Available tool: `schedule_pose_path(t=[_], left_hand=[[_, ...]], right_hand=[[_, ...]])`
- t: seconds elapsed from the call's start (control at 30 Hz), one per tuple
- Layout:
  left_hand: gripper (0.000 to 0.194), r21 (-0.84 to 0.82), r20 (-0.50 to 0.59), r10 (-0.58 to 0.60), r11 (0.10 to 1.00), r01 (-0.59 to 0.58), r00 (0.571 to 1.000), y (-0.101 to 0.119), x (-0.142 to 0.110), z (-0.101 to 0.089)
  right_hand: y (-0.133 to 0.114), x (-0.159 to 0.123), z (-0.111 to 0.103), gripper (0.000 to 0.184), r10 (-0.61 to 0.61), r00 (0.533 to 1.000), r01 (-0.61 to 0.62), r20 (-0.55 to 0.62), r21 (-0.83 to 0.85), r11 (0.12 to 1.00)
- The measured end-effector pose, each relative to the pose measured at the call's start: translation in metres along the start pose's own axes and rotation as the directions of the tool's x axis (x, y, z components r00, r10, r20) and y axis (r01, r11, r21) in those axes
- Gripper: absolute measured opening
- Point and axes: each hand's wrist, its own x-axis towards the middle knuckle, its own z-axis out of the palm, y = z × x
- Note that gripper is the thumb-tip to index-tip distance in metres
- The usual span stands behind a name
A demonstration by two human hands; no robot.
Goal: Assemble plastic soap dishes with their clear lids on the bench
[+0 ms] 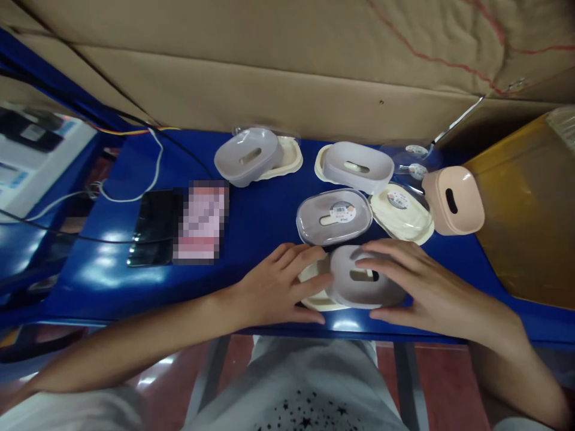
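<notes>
In front of me a grey oval plastic box with a slot (344,281) rests partly over a cream oval plastic piece (332,302), near the table's front edge. My right hand (422,293) is curved round the box's right end, with fingers on its top and the thumb along its near side. My left hand (281,284) reaches over the cream piece's left end, its fingers apart and curved. Just beyond lies a grey oval box under a clear cover (309,221) with a round label. Beside it is a cream piece with a label (404,218).
Farther back are two more grey slotted boxes (249,158) (372,170) with cream pieces. A peach slotted box (467,209) stands by a brown carton (530,221). Left are a black flat device (153,227), a blurred pink item (202,221) and cables. Brown board backs the blue table (256,221).
</notes>
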Motion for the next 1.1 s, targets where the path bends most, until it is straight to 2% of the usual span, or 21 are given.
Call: schedule_pose_path(t=[0.07, 0.13, 0.27, 0.37, 0.47, 0.63, 0.83, 1.0, 1.1], left_hand=[[0.069, -0.051, -0.058, 0.003, 0.999, -0.006, 0.998, -0.002, 0.000, 0.003], [0.073, -0.110, -0.065, -0.025, 0.994, 0.017, 0.998, -0.002, 0.000, 0.005], [0.084, -0.172, -0.013, -0.069, 0.983, 0.066, 0.998, -0.003, 0.002, 0.005], [0.088, -0.120, 0.040, -0.057, 0.991, 0.061, 0.998, -0.004, 0.002, 0.003], [0.085, -0.064, 0.090, -0.062, 0.996, 0.068, 0.994, -0.003, 0.003, 0.000], [0.080, -0.107, 0.193, -0.100, 0.987, 0.122, 0.976, 0.001, 0.006, -0.007], [0.093, -0.114, 0.224, -0.058, 0.990, 0.085, 0.973, -0.005, 0.003, -0.006], [0.094, -0.128, 0.232, -0.029, 0.990, 0.060, 0.972, -0.011, 0.001, -0.004], [0.092, -0.139, 0.224, -0.024, 0.989, 0.057, 0.974, -0.011, 0.002, -0.007]], right_hand=[[-0.008, 0.008, 0.009, 0.064, -0.022, 1.000, 0.021, -0.021, -0.026, 0.999], [-0.013, 0.013, 0.016, 0.063, -0.047, 0.998, 0.044, -0.049, -0.064, 0.997], [-0.019, 0.017, 0.027, 0.062, -0.085, 0.993, 0.073, -0.087, -0.124, 0.990], [-0.021, 0.020, 0.032, 0.061, -0.090, 0.992, 0.076, -0.092, -0.144, 0.987], [-0.023, 0.022, 0.034, 0.058, -0.106, 0.990, 0.087, -0.091, -0.188, 0.978], [-0.024, 0.024, 0.033, 0.055, -0.146, 0.988, 0.131, -0.043, -0.245, 0.961], [-0.025, 0.026, 0.038, 0.061, -0.181, 0.983, 0.167, -0.018, -0.314, 0.935], [-0.024, 0.030, 0.040, 0.063, -0.213, 0.977, 0.197, -0.029, -0.275, 0.941], [-0.014, 0.025, 0.029, 0.068, -0.238, 0.969, 0.220, -0.073, -0.193, 0.956]])
